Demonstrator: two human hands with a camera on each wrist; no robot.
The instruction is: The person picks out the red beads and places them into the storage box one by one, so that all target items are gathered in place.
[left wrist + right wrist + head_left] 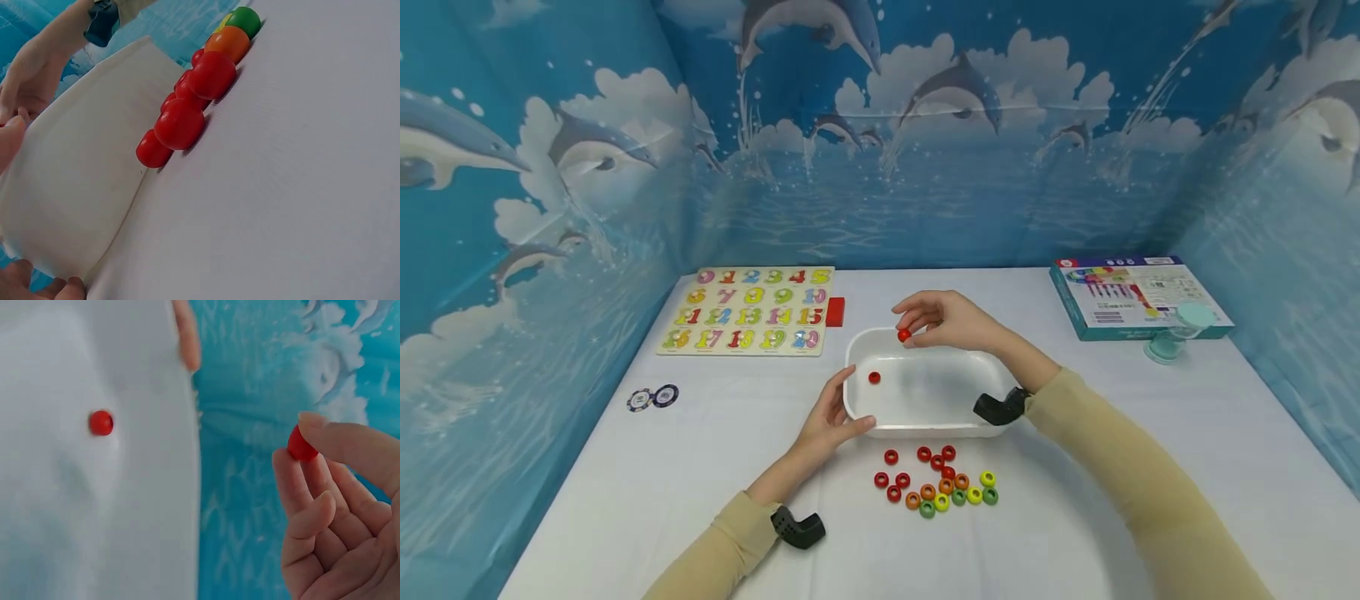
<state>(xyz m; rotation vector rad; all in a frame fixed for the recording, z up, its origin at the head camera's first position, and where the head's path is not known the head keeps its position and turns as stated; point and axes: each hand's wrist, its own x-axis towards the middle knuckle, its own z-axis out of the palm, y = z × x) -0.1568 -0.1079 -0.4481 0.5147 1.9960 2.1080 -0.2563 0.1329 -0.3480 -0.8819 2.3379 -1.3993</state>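
Note:
A white rectangular tray [940, 392] sits on the table, with one red bead [875, 377] inside near its left end. My left hand [829, 423] grips the tray's left end, its thumb at the near rim and its fingers along the side. Between thumb and fingertips, my right hand [951, 321] pinches another red bead [302, 445] above the tray's far rim. In front of the tray lie several loose beads with holes: red beads [902, 480] to the left and middle, then orange beads [912, 500], yellow beads [974, 495] and green beads [991, 496].
A wooden number board [745, 312] lies back left, beside a red block [835, 312]. Two round chips [652, 398] are at the left. A flat box [1138, 296] lies back right, with a teal-and-clear object [1180, 333] against it. Dolphin-printed sheets [880, 200] surround the table.

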